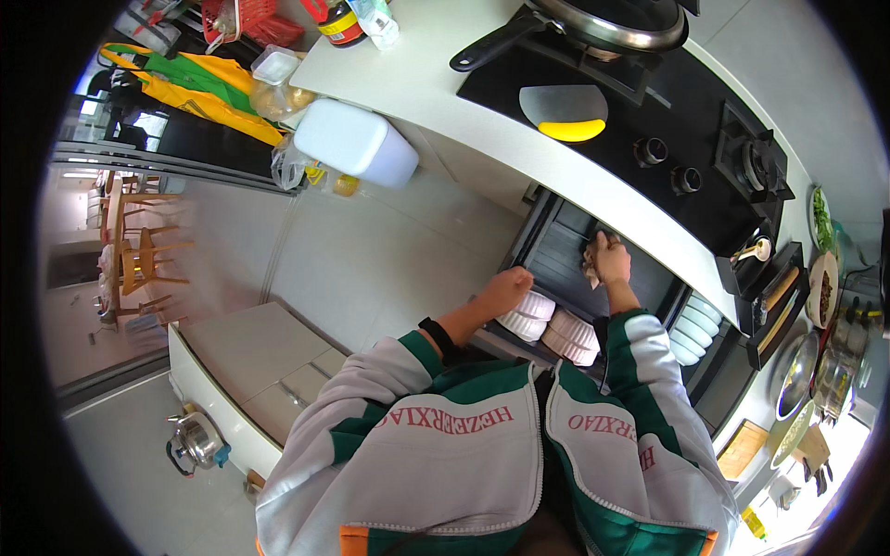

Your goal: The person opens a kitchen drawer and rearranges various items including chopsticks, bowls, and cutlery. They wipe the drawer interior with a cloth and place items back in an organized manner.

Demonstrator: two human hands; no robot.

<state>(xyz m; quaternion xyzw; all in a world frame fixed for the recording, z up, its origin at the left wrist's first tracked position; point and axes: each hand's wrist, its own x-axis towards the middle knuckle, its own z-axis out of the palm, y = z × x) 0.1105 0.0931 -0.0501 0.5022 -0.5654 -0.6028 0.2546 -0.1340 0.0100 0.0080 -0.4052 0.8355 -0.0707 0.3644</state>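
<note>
A dark pull-out drawer stands open below the counter. My right hand reaches into it, its fingers closed on a crumpled brown cloth against the drawer's dark bottom. My left hand is curled at the drawer's left side edge; its fingertips are hidden. Just nearer to me, white ribbed bowls and pinkish ribbed bowls sit in stacks, partly covered by my arms and the drawer. A row of pale blue-green dishes stands to the right of my right sleeve.
Above the drawer runs the white counter edge with a black gas hob. A frying pan and a yellow-handled scraper rest on it. A white lidded bin stands left on the floor. Behind-left is a steel kettle.
</note>
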